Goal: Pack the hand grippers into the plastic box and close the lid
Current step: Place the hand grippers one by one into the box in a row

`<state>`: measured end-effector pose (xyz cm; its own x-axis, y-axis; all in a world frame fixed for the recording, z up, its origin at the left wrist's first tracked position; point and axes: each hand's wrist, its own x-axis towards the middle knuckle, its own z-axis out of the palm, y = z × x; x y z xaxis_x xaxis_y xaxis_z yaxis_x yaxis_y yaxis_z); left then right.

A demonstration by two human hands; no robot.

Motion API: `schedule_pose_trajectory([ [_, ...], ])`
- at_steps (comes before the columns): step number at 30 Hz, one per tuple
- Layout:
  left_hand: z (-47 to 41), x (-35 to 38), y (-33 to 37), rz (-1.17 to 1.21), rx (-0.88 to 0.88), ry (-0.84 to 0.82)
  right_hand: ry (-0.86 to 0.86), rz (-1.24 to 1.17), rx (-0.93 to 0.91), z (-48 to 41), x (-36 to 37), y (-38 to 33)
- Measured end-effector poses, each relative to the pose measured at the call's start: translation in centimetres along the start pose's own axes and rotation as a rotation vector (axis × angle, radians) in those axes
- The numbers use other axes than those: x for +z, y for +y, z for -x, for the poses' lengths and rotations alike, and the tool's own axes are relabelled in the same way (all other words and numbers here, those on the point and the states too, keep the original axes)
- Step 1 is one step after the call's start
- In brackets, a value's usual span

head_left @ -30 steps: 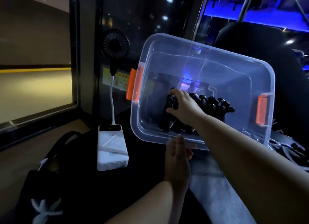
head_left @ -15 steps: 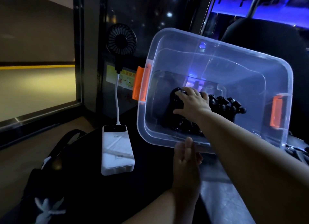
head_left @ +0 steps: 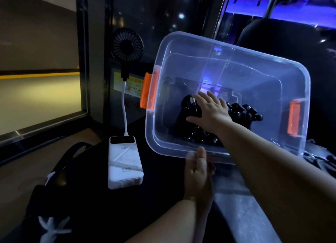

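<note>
While the plastic box (head_left: 254, 75) is tipped up toward the camera, its open mouth shows a cluster of black hand grippers (head_left: 241, 113) already lying against the lower inner wall. Packing therefore appears well advanced, though not certainly complete: dark objects at the right edge of the view, outside the box, may be further grippers (too dim to tell). No lid is in view, and the two orange latches (head_left: 149, 92) stand unfastened on the short sides, so closing is judged still to be done.

The right hand (head_left: 211, 112) reaches inside the box with its fingers spread and nearly flat, the palm resting on the left part of the cluster. This grip is open; it presses or steadies the grippers rather than enclosing any of them. Those to the right of the hand lie uncovered, just beside the fingers.

The left hand (head_left: 198, 172) is below the near rim (head_left: 163, 148), thumb upright and touching the edge, fingers curled beneath; it props the box in its tilted pose. Whether the fingers close fully round the rim cannot be told.

A white power bank (head_left: 123, 162) with a small fan (head_left: 127, 44) plugged into it lies to the left, apart from the box.
</note>
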<state>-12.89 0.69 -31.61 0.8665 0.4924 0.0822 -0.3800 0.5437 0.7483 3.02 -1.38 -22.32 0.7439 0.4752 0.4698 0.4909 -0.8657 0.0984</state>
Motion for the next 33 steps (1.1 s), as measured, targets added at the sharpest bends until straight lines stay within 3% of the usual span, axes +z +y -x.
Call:
schedule_pose_trajectory([
  [4, 0.0, -0.1, 0.3, -0.173, 0.028, -0.016, 0.125, -0.084, 0.039, 2.7, -1.0, 1.4],
  [9, 0.1, -0.1, 0.2, -0.203, -0.017, 0.008, 0.204, -0.146, 0.174, 7.7, -1.8, 3.4],
  [14, -0.2, -0.3, -0.4, -0.248, 0.057, 0.010, 0.313, -0.177, 0.244, 13.0, -2.6, 5.1],
  [24, -0.7, -0.2, -1.1, -0.236, 0.094, 0.025, 0.093, -0.206, 0.220, 22.4, -3.3, 9.9],
  [28, -0.6, -0.1, -1.1, -0.233, 0.088, 0.036, 0.086, -0.229, 0.305, 25.6, -3.7, 12.2],
  [33, -0.7, 0.0, -1.1, -0.246, 0.080, 0.046, 0.076, -0.087, 0.499, 29.1, -4.0, 15.8],
])
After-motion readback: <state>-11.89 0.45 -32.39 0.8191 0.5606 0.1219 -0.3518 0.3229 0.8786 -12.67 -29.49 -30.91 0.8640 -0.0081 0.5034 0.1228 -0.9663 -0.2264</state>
